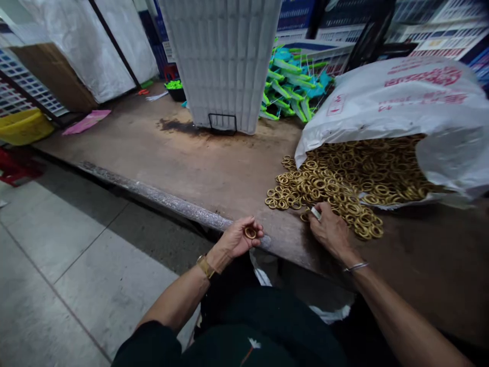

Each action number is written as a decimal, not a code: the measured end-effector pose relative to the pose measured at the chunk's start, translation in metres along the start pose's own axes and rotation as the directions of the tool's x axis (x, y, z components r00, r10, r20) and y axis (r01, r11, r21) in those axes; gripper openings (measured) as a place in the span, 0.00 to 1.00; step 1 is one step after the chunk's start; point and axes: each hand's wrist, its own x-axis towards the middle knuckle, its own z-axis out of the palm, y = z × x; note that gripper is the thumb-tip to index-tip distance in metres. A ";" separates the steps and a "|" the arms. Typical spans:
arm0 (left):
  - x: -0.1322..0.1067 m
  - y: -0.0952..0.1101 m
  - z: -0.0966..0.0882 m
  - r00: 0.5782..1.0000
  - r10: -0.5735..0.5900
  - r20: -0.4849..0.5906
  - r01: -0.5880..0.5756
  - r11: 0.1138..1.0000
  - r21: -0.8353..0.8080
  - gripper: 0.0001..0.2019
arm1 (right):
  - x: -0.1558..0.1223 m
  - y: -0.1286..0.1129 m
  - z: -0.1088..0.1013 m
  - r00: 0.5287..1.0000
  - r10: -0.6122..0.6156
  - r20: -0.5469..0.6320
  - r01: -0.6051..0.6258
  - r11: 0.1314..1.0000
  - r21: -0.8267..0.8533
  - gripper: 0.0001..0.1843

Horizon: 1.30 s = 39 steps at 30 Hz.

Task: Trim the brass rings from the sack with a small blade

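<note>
Palm up at the table's front edge, my left hand (242, 238) has its fingers curled round a gold-coloured ring (250, 233). My right hand (331, 230) is closed on a small pale, flat-ended object (316, 213), whose kind I cannot make out. Its fingertips are low at the near side of a heap of gold-coloured rings (324, 188), with a ring or two right beside them. The heap spills from the mouth of a white sack (397, 102) with red print, lying on its side.
Across the brown table (183, 168) stands a ribbed grey-white panel (225, 61). Green and turquoise plastic pieces (290, 81) are piled behind it. A pink sheet (87, 122) and a yellow basin (25, 126) are at the left, with a red stool (17, 168) below.
</note>
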 end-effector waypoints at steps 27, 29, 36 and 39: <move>0.001 -0.057 0.050 0.818 0.512 0.262 -0.497 0.401 0.770 0.09 | -0.075 -0.014 -0.004 0.990 -0.135 0.051 0.042 0.608 0.793 0.12; 0.000 -0.055 0.051 0.805 0.513 0.300 -0.516 0.355 0.780 0.08 | -0.074 -0.015 -0.009 0.983 -0.173 0.053 0.066 0.616 0.785 0.13; 0.002 -0.047 0.055 0.947 0.268 0.177 -0.316 0.677 0.665 0.15 | -0.064 -0.020 0.002 0.969 -0.120 0.216 -0.131 0.494 0.860 0.13; 0.001 -0.047 0.050 0.979 0.141 0.149 -0.201 0.813 0.546 0.17 | -0.062 -0.021 0.010 0.965 -0.123 0.233 -0.151 0.470 0.870 0.13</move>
